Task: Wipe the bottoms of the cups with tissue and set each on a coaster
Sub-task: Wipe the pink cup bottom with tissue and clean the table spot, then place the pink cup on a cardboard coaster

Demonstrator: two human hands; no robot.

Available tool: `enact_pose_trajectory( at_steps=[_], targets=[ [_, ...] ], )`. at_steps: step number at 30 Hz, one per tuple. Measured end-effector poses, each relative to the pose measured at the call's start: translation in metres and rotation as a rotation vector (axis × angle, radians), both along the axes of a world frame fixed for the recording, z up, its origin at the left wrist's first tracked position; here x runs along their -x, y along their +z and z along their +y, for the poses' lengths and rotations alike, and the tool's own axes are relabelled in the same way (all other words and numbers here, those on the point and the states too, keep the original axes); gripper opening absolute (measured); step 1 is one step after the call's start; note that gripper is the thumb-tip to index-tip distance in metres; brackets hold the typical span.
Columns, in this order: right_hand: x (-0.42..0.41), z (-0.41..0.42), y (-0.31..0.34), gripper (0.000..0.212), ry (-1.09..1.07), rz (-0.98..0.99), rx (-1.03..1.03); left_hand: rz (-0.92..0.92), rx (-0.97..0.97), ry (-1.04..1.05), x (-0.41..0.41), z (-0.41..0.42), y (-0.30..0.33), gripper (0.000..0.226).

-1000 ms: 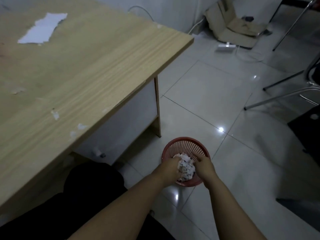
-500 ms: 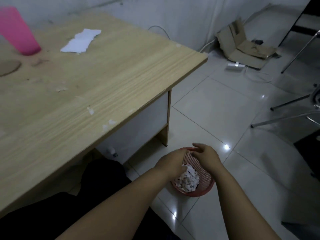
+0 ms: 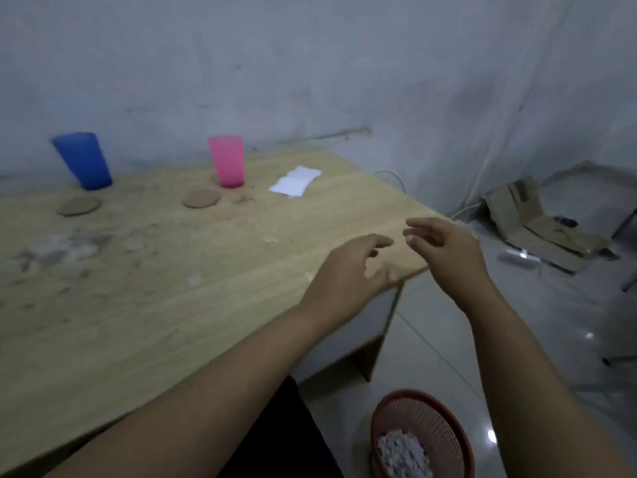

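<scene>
A blue cup (image 3: 83, 160) and a pink cup (image 3: 227, 160) stand upright near the back of the wooden table (image 3: 138, 288). In front of each lies a round brown coaster, one at the left (image 3: 79, 205) and one at the middle (image 3: 201, 198), both bare. White tissue (image 3: 295, 181) lies flat to the right of the pink cup. My left hand (image 3: 348, 270) and my right hand (image 3: 444, 250) hover over the table's right corner, fingers loose, holding nothing.
A red mesh basket (image 3: 424, 426) with crumpled white tissue stands on the tiled floor at the lower right. Flattened cardboard (image 3: 537, 225) and a white cable lie by the wall. Chair legs show at the far right. Stains and paper bits mark the tabletop.
Both hands rose out of the red basket and now hang above the table's corner with nothing in them. The view swung up, bringing the cups and coasters into sight.
</scene>
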State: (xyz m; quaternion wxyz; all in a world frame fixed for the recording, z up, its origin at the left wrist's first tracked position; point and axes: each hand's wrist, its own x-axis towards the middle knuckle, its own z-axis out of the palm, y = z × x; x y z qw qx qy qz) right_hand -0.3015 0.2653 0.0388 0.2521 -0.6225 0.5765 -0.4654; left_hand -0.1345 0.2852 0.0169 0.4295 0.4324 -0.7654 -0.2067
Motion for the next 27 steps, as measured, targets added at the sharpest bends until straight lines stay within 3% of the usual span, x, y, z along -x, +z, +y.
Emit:
enact_pose_trajectory(
  at_steps=[8,14,20,27],
  targets=[
    [-0.122,-0.051,0.053,0.024,0.268,0.094,0.084,0.082,-0.007,0.327,-0.138,-0.036,0.04,0.041],
    [-0.209,-0.086,0.054,0.028,0.409,0.18,0.103,0.025,-0.007,0.499,-0.212,-0.057,0.043,0.04],
    [-0.26,-0.128,0.034,0.032,0.446,0.28,0.052,-0.071,-0.065,0.594,-0.255,-0.087,0.025,0.04],
    [-0.277,-0.18,0.005,0.042,0.387,0.267,-0.011,-0.07,-0.201,0.7,-0.276,-0.132,-0.007,0.036]
  ],
)
